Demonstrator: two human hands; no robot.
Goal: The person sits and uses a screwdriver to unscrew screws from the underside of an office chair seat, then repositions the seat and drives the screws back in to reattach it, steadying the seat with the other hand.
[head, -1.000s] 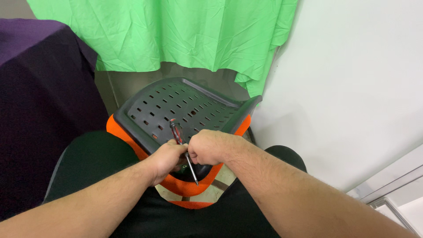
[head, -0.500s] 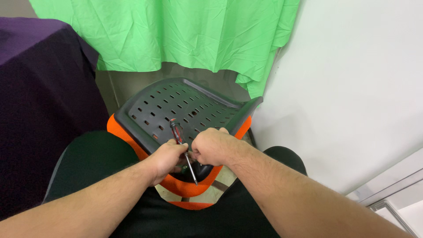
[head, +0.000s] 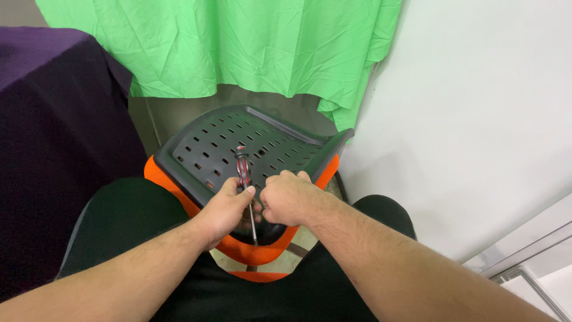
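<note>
A dark grey perforated plastic chair shell [head: 238, 140] lies over an orange seat part [head: 256, 253] between my knees. My left hand [head: 223, 209] grips a screwdriver [head: 243, 170] with a red and black handle; its thin shaft points down toward the shell's near edge. My right hand [head: 289, 197] is closed against the shell's front edge, right beside the left hand. What the right fingers pinch is hidden.
A green cloth [head: 238, 48] hangs behind the shell. A dark purple covered surface [head: 53, 119] stands at the left. A white wall [head: 476, 107] runs along the right, with a metal frame [head: 524, 268] at the lower right. My dark trousers [head: 119, 214] fill the bottom.
My right hand has shifted a little over the shell's edge. The screwdriver stays in my left hand at nearly the same tilt.
</note>
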